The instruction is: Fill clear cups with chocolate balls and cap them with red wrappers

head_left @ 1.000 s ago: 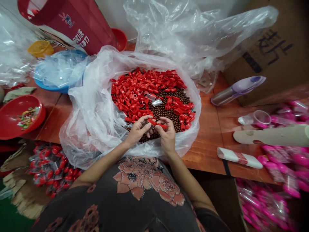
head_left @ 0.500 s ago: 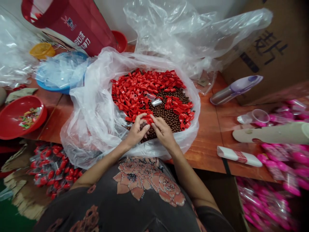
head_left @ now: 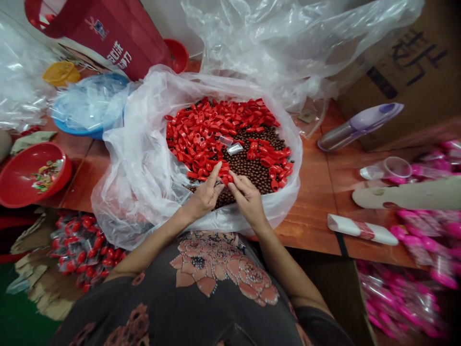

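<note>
A white plastic bag point(head_left: 131, 166) lies open in front of me, filled with small brown balls point(head_left: 248, 168) and glossy red plastic pieces point(head_left: 201, 125), hollow at one end. Low over its near side, my left hand point(head_left: 205, 193) is partly closed, index finger and thumb pointing forward; whatever lies between them is too small to tell. My right hand point(head_left: 248, 196) faces it, thumb and fingertips pinched at a red plastic piece point(head_left: 226, 179). Just beyond the hands, two small clear pieces point(head_left: 235, 148) rest on the heap.
Left of the bag stand a blue basin point(head_left: 77, 129) of clear plastic pieces and a red bowl point(head_left: 14, 185). A purple-topped flask point(head_left: 360, 126), a white roll point(head_left: 363, 229) and a cardboard box point(head_left: 414, 81) are to the right. Wrapped red items point(head_left: 84, 247) lie below the table edge.
My left index finger has straightened forward, and the right fingers have drawn in around the red piece. Both hands stay over the same spot; the view has shifted slightly.
</note>
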Tool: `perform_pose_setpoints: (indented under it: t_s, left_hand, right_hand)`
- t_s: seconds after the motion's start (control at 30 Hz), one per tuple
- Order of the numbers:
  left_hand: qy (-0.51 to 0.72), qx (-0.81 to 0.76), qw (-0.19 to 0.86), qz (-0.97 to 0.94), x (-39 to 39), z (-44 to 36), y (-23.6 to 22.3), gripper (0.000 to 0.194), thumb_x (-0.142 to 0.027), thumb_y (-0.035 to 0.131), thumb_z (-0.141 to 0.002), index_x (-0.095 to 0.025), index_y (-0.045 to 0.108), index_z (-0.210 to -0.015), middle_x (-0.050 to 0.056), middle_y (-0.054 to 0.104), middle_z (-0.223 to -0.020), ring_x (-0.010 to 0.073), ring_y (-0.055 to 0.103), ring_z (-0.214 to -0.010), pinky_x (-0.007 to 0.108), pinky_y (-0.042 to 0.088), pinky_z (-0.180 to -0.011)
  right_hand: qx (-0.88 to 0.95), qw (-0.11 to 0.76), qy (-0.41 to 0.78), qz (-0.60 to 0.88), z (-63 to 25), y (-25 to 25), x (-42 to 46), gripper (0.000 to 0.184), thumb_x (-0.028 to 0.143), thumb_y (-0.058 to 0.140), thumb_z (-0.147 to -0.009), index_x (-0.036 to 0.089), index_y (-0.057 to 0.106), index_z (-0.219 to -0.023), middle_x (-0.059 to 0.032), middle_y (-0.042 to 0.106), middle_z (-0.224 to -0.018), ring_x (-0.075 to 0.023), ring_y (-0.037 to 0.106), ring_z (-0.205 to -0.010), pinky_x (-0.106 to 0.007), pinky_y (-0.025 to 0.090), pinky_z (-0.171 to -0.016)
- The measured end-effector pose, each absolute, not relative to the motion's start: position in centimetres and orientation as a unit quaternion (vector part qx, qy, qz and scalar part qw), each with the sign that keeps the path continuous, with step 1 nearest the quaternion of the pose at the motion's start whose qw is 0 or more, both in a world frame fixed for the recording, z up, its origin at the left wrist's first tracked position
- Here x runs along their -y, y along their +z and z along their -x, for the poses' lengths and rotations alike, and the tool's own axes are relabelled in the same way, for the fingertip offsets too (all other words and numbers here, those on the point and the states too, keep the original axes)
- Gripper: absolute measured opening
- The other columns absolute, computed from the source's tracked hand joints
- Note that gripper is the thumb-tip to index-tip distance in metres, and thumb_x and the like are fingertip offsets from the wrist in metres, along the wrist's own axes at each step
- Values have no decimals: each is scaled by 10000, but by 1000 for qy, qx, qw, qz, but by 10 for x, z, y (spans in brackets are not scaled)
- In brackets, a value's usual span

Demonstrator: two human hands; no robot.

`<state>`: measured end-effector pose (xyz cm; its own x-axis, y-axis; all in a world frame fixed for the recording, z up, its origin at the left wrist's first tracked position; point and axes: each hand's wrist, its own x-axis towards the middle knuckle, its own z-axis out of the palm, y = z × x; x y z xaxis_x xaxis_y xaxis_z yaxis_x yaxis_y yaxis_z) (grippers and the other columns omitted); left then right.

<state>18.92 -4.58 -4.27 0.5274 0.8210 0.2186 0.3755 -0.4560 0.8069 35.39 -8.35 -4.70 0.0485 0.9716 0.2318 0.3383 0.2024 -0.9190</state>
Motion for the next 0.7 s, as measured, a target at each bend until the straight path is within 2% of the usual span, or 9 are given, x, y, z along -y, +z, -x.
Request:
perform_pose_setpoints:
  t_s: [0.1, 0.2, 0.3, 0.4, 0.5, 0.57, 0.63, 0.7]
  left_hand:
    - [305, -374, 353, -802, 45, -188, -43, 621, -353, 333, -1004, -210, 92, -1559, 131, 606, -1117, 223, 620, -901, 464, 516, -903]
    - [305, -363, 355, -806, 44, -187, -42, 596, -329, 354, -993, -215, 165, -1546, 138, 608, -1154, 253, 615, -1005, 475, 482, -967]
    - [306, -364, 378, -795, 45, -188, -39, 559, -330, 391, -976, -210, 279, -1511, 147, 610, -1165, 275, 602, -1056, 466, 461, -993]
    - [316, -384, 420, -759, 48, -190, -35, 561, -378, 434, -966, -208, 330, -1490, 137, 624, -1111, 255, 606, -974, 446, 473, -958]
    - [344, -425, 493, -677, 48, -191, -33, 580, -464, 449, -961, -233, 343, -1483, 88, 639, -985, 199, 601, -835, 388, 509, -861]
    - [349, -450, 576, -586, 44, -193, -34, 576, -545, 392, -965, -233, 392, -1450, 54, 629, -827, 171, 595, -715, 338, 527, -734]
    - [320, -454, 669, -494, 41, -196, -36, 629, -625, 333, -950, -203, 452, -1400, 35, 591, -687, 157, 575, -583, 299, 508, -587]
    - [287, -449, 727, -434, 39, -200, -39, 678, -677, 353, -918, -190, 472, -1375, 12, 551, -613, 143, 531, -478, 275, 463, -479]
  right_hand:
    - [661, 463, 283, 518, -358, -51, 82, 416, 298, 464, -985, 328, 512, -1397, -50, 615, -1066, -164, 597, -981, -339, 500, -893]
    - [714, 419, 263, 496, -361, -57, 80, 462, 329, 460, -985, 293, 440, -1445, -82, 596, -1138, -197, 588, -1050, -372, 502, -928]
    - [746, 363, 255, 496, -360, -64, 79, 652, 399, 580, -914, 249, 325, -1495, -133, 548, -1274, -260, 556, -1150, -433, 494, -976]
    - [750, 352, 238, 506, -356, -69, 78, 806, 393, 653, -853, 210, 232, -1515, -169, 513, -1322, -306, 531, -1195, -478, 487, -983]
    - [746, 361, 212, 518, -353, -70, 78, 760, 355, 635, -858, 223, 248, -1498, -154, 543, -1277, -297, 545, -1168, -475, 482, -976]
    - [757, 359, 193, 510, -351, -66, 79, 737, 371, 641, -844, 223, 290, -1475, -147, 545, -1271, -292, 537, -1169, -468, 464, -994]
    - [777, 343, 169, 499, -348, -62, 82, 754, 416, 659, -813, 196, 326, -1453, -158, 527, -1284, -304, 509, -1191, -472, 436, -1015]
    - [791, 318, 141, 502, -345, -57, 83, 783, 453, 659, -790, 157, 337, -1439, -178, 508, -1298, -322, 482, -1209, -482, 410, -1025]
